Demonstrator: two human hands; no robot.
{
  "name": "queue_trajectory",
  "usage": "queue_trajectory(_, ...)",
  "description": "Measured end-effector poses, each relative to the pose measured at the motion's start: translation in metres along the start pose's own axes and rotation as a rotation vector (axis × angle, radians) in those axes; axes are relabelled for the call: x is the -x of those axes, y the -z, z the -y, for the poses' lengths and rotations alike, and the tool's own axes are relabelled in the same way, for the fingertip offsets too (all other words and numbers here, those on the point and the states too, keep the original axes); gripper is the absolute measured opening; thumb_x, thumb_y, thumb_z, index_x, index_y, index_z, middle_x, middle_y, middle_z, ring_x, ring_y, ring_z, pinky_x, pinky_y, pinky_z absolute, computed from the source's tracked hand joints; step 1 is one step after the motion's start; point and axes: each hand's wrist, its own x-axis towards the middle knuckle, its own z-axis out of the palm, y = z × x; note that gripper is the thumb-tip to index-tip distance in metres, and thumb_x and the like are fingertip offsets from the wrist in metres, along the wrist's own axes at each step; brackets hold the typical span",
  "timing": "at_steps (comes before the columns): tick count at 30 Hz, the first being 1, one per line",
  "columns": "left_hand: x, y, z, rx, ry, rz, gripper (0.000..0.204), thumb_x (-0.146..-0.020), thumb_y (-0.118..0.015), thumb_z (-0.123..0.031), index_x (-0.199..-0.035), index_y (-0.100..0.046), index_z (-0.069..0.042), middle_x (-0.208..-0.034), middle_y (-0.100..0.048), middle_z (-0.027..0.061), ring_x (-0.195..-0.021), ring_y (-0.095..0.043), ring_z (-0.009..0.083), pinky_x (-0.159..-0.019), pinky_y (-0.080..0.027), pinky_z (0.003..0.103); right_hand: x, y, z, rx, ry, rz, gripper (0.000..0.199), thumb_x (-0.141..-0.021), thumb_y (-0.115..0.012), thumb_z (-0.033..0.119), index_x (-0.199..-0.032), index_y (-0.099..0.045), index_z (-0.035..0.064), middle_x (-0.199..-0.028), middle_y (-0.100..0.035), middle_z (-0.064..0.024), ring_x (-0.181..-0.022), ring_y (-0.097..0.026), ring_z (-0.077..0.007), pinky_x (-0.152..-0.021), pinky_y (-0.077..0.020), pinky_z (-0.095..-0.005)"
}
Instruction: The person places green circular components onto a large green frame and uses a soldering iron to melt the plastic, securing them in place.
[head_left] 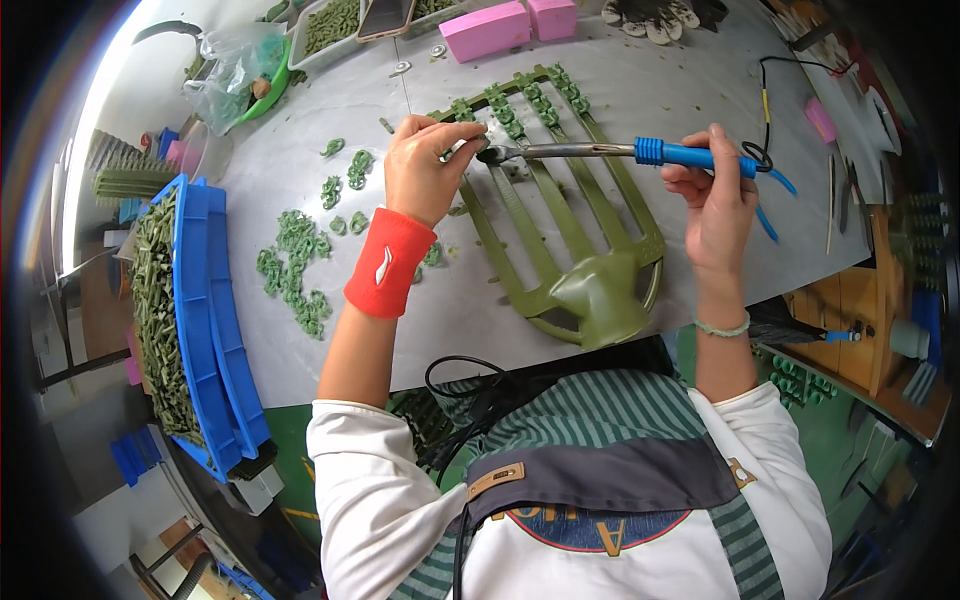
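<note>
My right hand [712, 195] is closed around the blue handle of a soldering iron [590, 150], its metal shaft reaching left across the bench. At the far end, the dark tip meets the fingertips of my left hand [425, 165], which are pinched together. Whatever lies between those fingers is too small to make out. Beneath both hands lies an olive-green frame [600, 295] with several long bars and a rounded, cup-like end toward me. Small curled green pieces [540, 100] are attached in rows along its far bars.
Loose green curled pieces [298, 245] lie on the grey bench [370, 355] left of my forearm. Left stands a blue crate [215, 330] of green pellets. Pink blocks [487, 32], a phone [386, 18] and gloves [650, 18] are at the back. A cable [765, 115] runs at right.
</note>
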Motion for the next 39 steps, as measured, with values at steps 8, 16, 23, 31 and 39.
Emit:
queue_trajectory(8,-0.003,-0.007,0.010,-0.017,-0.009,0.048,0.021,-0.073,-0.076,-0.011,-0.094,-0.075,-0.016,-0.083,-0.070,0.0020,-0.083,-0.057,0.0194,-0.073,-0.050,0.032,0.000,-0.005,-0.005,-0.021,0.010,0.010,0.030,-0.093,-0.058,0.029,-0.084,-0.062,0.0000,-0.069,-0.066,-0.0090,-0.057,-0.067,-0.0176,-0.053,-0.0573,-0.0277)
queue_trajectory(16,0.001,0.033,0.026,0.213,0.147,-0.003,0.019,-0.081,-0.072,-0.014,-0.099,-0.071,-0.006,-0.090,-0.070,0.0054,-0.079,-0.062,0.0153,-0.073,-0.051,0.027,0.008,0.004,0.029,0.085,0.020,-0.027,0.029,-0.092,-0.059,0.029,-0.084,-0.064,0.0018,-0.065,-0.065,-0.0078,-0.053,-0.065,-0.0138,-0.051,-0.0532,-0.0223)
queue_trajectory(23,0.071,0.096,0.059,-0.257,0.404,0.314,0.025,-0.078,-0.069,-0.007,-0.103,-0.069,-0.009,-0.088,-0.066,0.0119,-0.073,-0.066,0.0235,-0.068,-0.053,0.033,0.013,0.003,0.029,0.095,-0.004,0.035,0.030,-0.092,-0.059,0.031,-0.084,-0.063,0.0024,-0.068,-0.065,-0.0064,-0.053,-0.064,-0.0126,-0.051,-0.0527,-0.0218)
queue_trajectory(31,0.096,0.088,0.061,-0.366,0.300,0.087,0.019,-0.081,-0.064,-0.002,-0.100,-0.067,-0.006,-0.095,-0.067,0.0109,-0.075,-0.067,0.0248,-0.068,-0.053,0.032,0.019,-0.003,0.029,0.111,0.008,0.050,0.029,-0.092,-0.059,0.030,-0.085,-0.063,0.0017,-0.073,-0.066,-0.0066,-0.057,-0.066,-0.0139,-0.052,-0.0555,-0.0231)
queue_trajectory(39,0.040,0.061,0.008,0.330,0.313,0.013,0.015,-0.080,-0.069,-0.004,-0.095,-0.071,-0.005,-0.087,-0.069,0.0089,-0.074,-0.067,0.0192,-0.068,-0.053,0.026,0.019,-0.014,0.011,0.053,0.008,0.062,0.029,-0.093,-0.058,0.029,-0.086,-0.062,0.0013,-0.073,-0.065,-0.0067,-0.059,-0.067,-0.0156,-0.053,-0.0564,-0.0248)
